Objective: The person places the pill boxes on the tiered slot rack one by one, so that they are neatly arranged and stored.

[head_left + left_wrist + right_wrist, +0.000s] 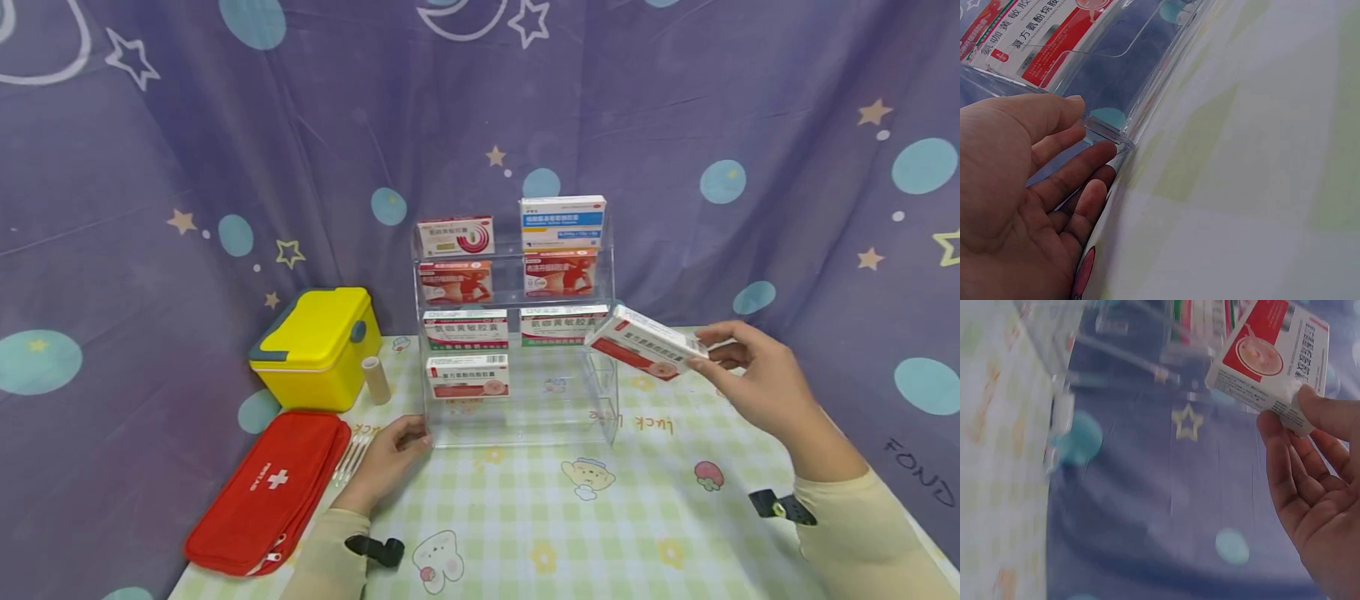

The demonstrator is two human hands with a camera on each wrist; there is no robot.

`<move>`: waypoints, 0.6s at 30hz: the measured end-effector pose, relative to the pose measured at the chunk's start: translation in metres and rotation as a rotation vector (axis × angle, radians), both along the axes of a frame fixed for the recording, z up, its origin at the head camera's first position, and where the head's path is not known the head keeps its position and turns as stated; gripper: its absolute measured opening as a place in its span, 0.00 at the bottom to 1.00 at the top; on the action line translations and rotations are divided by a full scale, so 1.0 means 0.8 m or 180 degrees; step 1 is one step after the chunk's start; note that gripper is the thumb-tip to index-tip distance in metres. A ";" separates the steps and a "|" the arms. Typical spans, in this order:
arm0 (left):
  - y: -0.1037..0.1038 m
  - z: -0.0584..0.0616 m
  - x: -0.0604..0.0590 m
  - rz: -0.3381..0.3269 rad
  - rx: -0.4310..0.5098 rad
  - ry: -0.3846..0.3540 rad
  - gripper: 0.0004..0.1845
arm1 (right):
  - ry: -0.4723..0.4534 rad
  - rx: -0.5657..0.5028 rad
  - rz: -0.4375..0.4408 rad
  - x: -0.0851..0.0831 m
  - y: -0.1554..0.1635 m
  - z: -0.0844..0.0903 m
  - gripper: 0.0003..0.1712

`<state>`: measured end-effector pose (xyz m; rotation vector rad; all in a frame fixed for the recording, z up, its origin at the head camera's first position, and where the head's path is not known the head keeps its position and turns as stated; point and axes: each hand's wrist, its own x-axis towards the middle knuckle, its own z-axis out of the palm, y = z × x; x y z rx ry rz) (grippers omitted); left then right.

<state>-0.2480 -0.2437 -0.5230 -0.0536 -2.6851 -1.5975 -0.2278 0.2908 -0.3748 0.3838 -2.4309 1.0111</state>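
Observation:
My right hand (757,375) pinches a white-and-red medicine box (645,342) by its right end, thumb against fingertips. The box is tilted in the air, its left end overlapping the right side of a clear tiered display rack (562,433). In the right wrist view the thumb lies on the printed face of the medicine box (1272,356). My left hand (393,458) holds the rack's lower left corner; in the left wrist view, the thumb and curled fingers of the left hand (1041,169) are at that corner. A matching box (467,377) stands on the rack's lower left.
Pairs of medicine boxes fill three upper tiers, including a blue-and-white box (562,223) at top right. Left of the rack are a yellow box (315,350), a cardboard tube (377,381), a red first-aid pouch (270,492) and cotton swabs (351,458). A patterned curtain (465,100) hangs behind.

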 end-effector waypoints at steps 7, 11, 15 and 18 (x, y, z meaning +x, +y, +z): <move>-0.003 -0.004 -0.001 -0.0033 0.0027 0.0000 0.21 | 0.0397 0.0128 0.0331 -0.047 -0.063 -0.004 0.15; -0.004 -0.006 -0.001 -0.0035 0.0060 0.0002 0.20 | 0.0525 0.0280 0.0416 -0.065 -0.084 -0.013 0.15; -0.004 -0.005 -0.001 -0.0053 0.0084 0.0040 0.20 | 0.0465 0.0508 0.0380 -0.073 -0.094 -0.021 0.15; -0.003 -0.004 -0.001 -0.0053 0.0070 0.0039 0.20 | 0.0384 0.0666 0.0371 -0.076 -0.099 -0.028 0.16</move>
